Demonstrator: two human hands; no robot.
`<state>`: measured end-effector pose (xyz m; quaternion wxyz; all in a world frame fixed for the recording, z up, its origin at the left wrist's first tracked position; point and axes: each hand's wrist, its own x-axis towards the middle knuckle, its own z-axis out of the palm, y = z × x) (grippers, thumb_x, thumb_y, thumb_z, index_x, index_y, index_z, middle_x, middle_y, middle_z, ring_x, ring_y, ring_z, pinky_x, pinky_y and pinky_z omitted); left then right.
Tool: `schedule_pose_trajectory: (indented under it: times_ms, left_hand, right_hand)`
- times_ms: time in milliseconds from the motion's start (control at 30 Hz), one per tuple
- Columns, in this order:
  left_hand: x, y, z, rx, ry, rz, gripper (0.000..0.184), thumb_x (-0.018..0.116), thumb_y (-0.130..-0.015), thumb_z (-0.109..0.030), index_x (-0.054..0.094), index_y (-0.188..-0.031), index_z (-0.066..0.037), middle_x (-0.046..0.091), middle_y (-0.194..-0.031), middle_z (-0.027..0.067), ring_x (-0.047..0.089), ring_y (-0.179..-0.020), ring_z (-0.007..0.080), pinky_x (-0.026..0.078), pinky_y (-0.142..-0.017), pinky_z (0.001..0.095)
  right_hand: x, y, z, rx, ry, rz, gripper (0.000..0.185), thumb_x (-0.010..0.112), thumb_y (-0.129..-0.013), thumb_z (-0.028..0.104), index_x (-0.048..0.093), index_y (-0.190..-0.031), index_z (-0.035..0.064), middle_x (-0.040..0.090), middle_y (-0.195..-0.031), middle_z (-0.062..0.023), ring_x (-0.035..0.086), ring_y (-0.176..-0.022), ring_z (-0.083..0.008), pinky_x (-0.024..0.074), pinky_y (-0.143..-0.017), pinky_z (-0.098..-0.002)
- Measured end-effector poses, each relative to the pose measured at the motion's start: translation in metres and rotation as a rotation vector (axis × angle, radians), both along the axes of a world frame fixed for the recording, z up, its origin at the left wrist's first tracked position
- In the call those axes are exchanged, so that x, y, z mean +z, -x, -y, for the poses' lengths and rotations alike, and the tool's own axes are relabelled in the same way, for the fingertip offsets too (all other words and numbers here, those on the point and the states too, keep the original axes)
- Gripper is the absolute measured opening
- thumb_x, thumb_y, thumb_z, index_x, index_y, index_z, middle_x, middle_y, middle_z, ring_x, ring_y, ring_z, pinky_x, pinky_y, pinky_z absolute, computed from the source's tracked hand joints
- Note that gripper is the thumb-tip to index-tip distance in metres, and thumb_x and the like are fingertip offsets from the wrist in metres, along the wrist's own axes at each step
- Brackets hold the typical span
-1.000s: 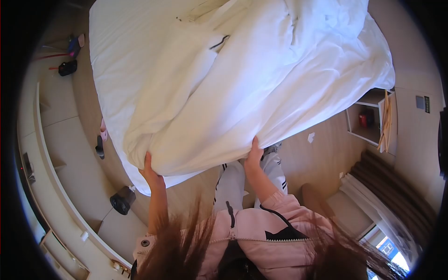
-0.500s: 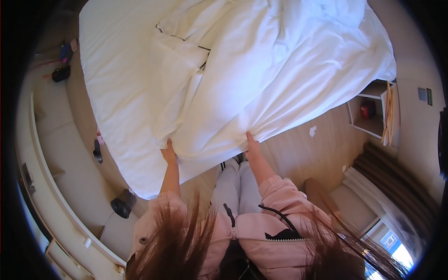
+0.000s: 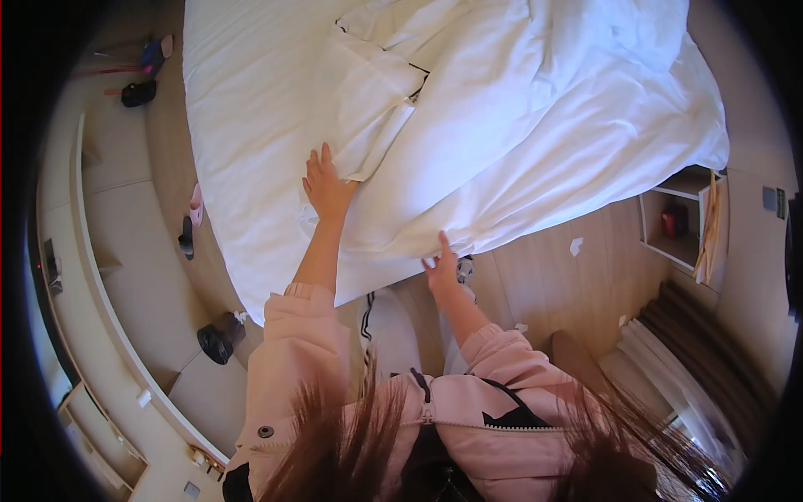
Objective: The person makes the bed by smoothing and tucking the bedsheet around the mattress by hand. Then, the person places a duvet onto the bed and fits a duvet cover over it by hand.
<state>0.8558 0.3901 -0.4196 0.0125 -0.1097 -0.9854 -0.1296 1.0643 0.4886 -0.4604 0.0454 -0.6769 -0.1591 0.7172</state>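
A rumpled white duvet (image 3: 477,142) with a thin black trim in its folds lies across the bed, over a smooth white sheet (image 3: 251,109). My left hand (image 3: 328,188) rests on the bedding with its fingers spread, beside the duvet's folded edge. At the near edge of the bed is my right hand (image 3: 443,269), its index finger stretched toward the duvet and the other fingers loosely apart. Nothing shows in its grasp. Whether that fingertip presses the cloth I cannot tell.
Wooden floor runs around the bed. To the left stand a black bin (image 3: 219,341) and slippers (image 3: 186,238). On the right are an open bedside cabinet (image 3: 669,226) holding a red item, and brown curtains (image 3: 711,335). A paper scrap (image 3: 576,246) lies on the floor.
My left hand has let go of the near edge and reached farther up the bed, spreading its fingers. My right hand has loosened from the cloth. The view has shifted, and my legs have stepped apart.
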Motion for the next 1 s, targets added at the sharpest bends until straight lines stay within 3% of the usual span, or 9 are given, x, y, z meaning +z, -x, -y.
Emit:
schedule_pose_trajectory:
  times_ms: [133,200,333,400,533,600,700,933,1000]
  left_hand:
    - [0.002,0.026,-0.005,-0.019,-0.004,0.168,0.074,0.063,-0.063,-0.032,0.027,-0.125,-0.015,0.03,-0.125,0.0141,0.034,-0.112,0.0296,0.032,-0.087,0.0437]
    - [-0.001,0.048,0.001,-0.052,-0.018,0.481,0.06,0.057,-0.068,-0.026,0.034,-0.121,-0.013,0.041,-0.115,0.0157,0.043,-0.103,0.0298,0.037,-0.082,0.0374]
    - [-0.025,0.076,0.032,0.009,-0.137,0.437,0.047,0.05,-0.071,-0.021,0.041,-0.115,-0.008,0.05,-0.105,0.0154,0.05,-0.094,0.0287,0.041,-0.075,0.0321]
    - [-0.04,0.082,0.053,-0.075,-0.801,0.373,0.041,0.045,-0.075,-0.022,0.044,-0.111,-0.002,0.052,-0.102,0.015,0.052,-0.09,0.0268,0.042,-0.072,0.0312]
    - [-0.004,0.074,0.068,0.108,-0.933,0.59,0.043,0.042,-0.077,-0.024,0.043,-0.11,0.004,0.051,-0.104,0.0147,0.051,-0.093,0.0225,0.04,-0.077,0.0295]
    - [-0.01,0.081,0.097,0.223,-1.272,0.708,0.046,0.041,-0.081,-0.03,0.041,-0.112,0.005,0.049,-0.107,0.0127,0.047,-0.099,0.02,0.037,-0.084,0.0297]
    - [0.029,0.064,0.11,0.256,-1.349,0.893,0.05,0.042,-0.082,-0.036,0.04,-0.112,0.004,0.049,-0.108,0.0111,0.047,-0.099,0.0192,0.037,-0.085,0.0293]
    - [0.044,0.086,0.157,0.171,-1.136,0.646,0.06,0.048,-0.078,-0.043,0.038,-0.114,0.004,0.045,-0.111,0.0105,0.045,-0.098,0.0158,0.034,-0.085,0.0257]
    - [0.074,0.077,0.171,0.209,-1.145,0.668,0.06,0.048,-0.078,-0.042,0.038,-0.115,0.004,0.043,-0.114,0.0103,0.043,-0.1,0.016,0.033,-0.086,0.0258]
  right_hand:
    - [0.003,0.011,0.049,0.064,0.142,-0.178,0.063,0.065,-0.066,0.037,0.031,-0.115,0.0144,0.039,-0.114,-0.0029,0.033,-0.109,-0.0194,0.0297,-0.086,-0.0434]
    - [0.001,0.02,0.068,-0.007,0.191,-0.227,0.061,0.062,-0.068,0.037,0.032,-0.116,0.0141,0.039,-0.115,-0.0032,0.034,-0.11,-0.0195,0.0301,-0.086,-0.043]
    - [-0.016,0.037,0.11,-0.27,0.293,-0.502,0.054,0.054,-0.075,0.036,0.033,-0.119,0.0127,0.039,-0.118,-0.0044,0.037,-0.109,-0.0218,0.0317,-0.088,-0.0425]
    - [-0.017,0.05,0.125,-0.335,0.262,-0.54,0.052,0.052,-0.077,0.035,0.033,-0.119,0.011,0.04,-0.118,-0.0054,0.038,-0.109,-0.0227,0.0322,-0.089,-0.0417]
    - [-0.017,0.057,0.133,-0.35,0.15,-0.505,0.049,0.049,-0.079,0.033,0.033,-0.118,0.0066,0.042,-0.116,-0.0077,0.04,-0.107,-0.023,0.0331,-0.09,-0.038]
    - [-0.013,0.057,0.134,-0.354,0.092,-0.456,0.049,0.049,-0.08,0.033,0.034,-0.117,0.0052,0.043,-0.115,-0.008,0.041,-0.106,-0.0227,0.0336,-0.089,-0.0365]
    - [-0.012,0.055,0.135,-0.396,0.026,-0.381,0.051,0.052,-0.079,0.03,0.034,-0.117,0.0021,0.044,-0.113,-0.0095,0.043,-0.103,-0.0225,0.0363,-0.087,-0.0348]
    - [0.013,0.045,0.14,-0.453,-0.11,-0.241,0.05,0.051,-0.079,0.026,0.033,-0.117,-0.0021,0.044,-0.11,-0.0118,0.045,-0.1,-0.0238,0.0407,-0.081,-0.0347]
    - [0.021,0.044,0.145,-0.455,-0.131,-0.227,0.05,0.051,-0.079,0.025,0.032,-0.117,-0.0022,0.044,-0.11,-0.0118,0.045,-0.1,-0.0239,0.0407,-0.081,-0.0346]
